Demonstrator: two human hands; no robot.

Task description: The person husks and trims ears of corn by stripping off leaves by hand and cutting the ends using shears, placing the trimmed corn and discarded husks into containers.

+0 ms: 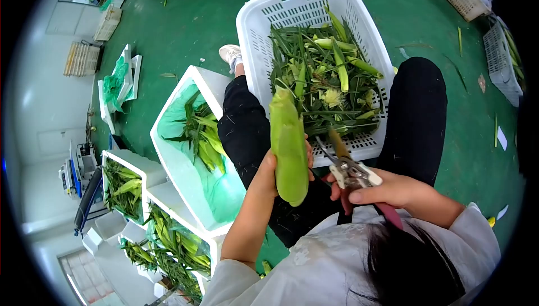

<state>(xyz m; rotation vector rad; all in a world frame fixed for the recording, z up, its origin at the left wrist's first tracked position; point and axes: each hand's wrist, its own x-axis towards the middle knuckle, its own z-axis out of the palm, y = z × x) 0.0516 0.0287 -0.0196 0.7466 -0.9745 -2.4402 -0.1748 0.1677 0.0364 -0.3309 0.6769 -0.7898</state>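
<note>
My left hand is wrapped round an ear of corn in its pale green husk, held upright over my lap. My right hand grips a pair of pruning shears with red handles, their blades pointing away from me toward the basket. The blades stand a little to the right of the corn, apart from it. Between my knees is a white plastic basket filled with husk leaves and trimmings. The fingers of my left hand behind the corn are partly hidden.
To the left, a white foam box lined with green plastic holds several ears of corn. More foam boxes of corn stand at the lower left. Crates are at the right edge. Leaf scraps lie on the green floor.
</note>
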